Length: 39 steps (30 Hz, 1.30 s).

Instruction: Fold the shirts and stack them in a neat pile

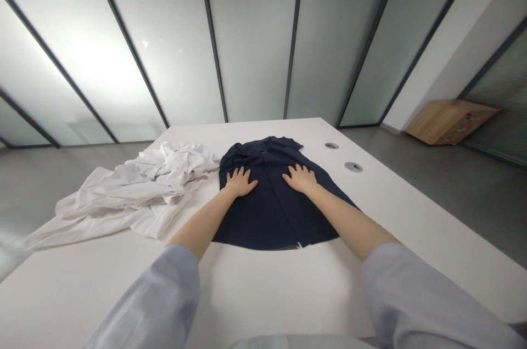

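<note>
A dark navy garment (263, 217) lies spread on the white table in front of me, its near part flat and its far part bunched in folds. A seam runs down its middle to a small slit at the near hem. On the left side of the cloth rests my left hand (240, 181), palm down with fingers spread. My right hand (302, 179) lies flat on the right side, its fingers also apart. Neither hand grips the fabric. Just left of the garment is a crumpled heap of white clothing (144, 184), which nearly touches its edge.
The white table (411, 239) reaches out on both sides. Two round cable holes, a farther one (331, 146) and a nearer one (353, 167), sit in its right part. Frosted glass panels (255, 36) stand behind, and a wooden cabinet (448, 121) is on the floor at right.
</note>
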Motion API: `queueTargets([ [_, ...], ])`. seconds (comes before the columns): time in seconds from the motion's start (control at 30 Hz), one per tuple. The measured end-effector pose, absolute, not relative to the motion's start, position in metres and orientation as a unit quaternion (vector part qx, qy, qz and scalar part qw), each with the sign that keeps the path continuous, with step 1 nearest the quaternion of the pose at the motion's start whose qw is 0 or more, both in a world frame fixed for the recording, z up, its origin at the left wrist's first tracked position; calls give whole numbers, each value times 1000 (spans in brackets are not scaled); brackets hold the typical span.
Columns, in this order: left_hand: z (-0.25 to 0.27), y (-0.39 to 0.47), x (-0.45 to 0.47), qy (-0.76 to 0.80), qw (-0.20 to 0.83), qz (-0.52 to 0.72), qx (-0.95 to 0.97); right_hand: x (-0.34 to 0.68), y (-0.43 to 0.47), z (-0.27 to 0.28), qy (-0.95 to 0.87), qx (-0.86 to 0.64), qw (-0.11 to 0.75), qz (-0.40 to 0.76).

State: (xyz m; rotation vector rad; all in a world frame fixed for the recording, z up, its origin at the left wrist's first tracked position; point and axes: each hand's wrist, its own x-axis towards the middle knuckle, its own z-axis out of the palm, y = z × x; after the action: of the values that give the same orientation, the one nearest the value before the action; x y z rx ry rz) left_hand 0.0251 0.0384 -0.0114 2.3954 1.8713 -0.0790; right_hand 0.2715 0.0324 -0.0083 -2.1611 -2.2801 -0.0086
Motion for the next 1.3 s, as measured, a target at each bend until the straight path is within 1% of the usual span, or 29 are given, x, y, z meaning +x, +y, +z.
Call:
queueTargets([
  [0.17, 22, 27, 32, 600, 51, -64, 796, 262, 11, 17, -748, -663, -25, -17],
  [0.3, 37, 24, 32, 600, 8, -41, 799, 266, 18, 36, -778, -628, -1, -11],
  [0.43, 21, 32, 24, 599, -34, 20, 800, 281, 41, 27, -821, -571, 25, -8],
  [0.53, 0, 41, 17, 591, -20, 28, 806, 293, 54, 5, -799, -602, 9, 18],
  [0.63, -12, 48, 13, 613, 15, 14, 790, 299, 56, -12, -754, -655, -1, 48],
  [0.73, -11, 51, 12, 632, 41, 0, 774, 295, 47, -13, -714, -699, -3, 37],
  [0.83, 2, 49, 13, 651, 57, -45, 756, 285, 36, 2, -696, -717, -39, 30],
  [0.93, 23, 45, 15, 636, 63, -115, 761, 277, 29, 26, -731, -678, -74, 34],
  [1.0, 39, 41, 18, 615, 56, -139, 775, 275, 29, 39, -756, -650, -75, 24],
  [1.07, 50, 38, 22, 611, 32, -124, 781, 276, 32, 45, -785, -616, -65, 18],
  [1.13, 52, 38, 25, 615, -1, -84, 784, 278, 38, 41, -819, -571, -41, 24],
  [1.2, 44, 40, 25, 595, -32, -47, 802, 282, 45, 27, -836, -547, -16, 38],
  [1.3, 22, 45, 17, 556, -39, -24, 830, 288, 51, 1, -816, -576, -6, 47],
])
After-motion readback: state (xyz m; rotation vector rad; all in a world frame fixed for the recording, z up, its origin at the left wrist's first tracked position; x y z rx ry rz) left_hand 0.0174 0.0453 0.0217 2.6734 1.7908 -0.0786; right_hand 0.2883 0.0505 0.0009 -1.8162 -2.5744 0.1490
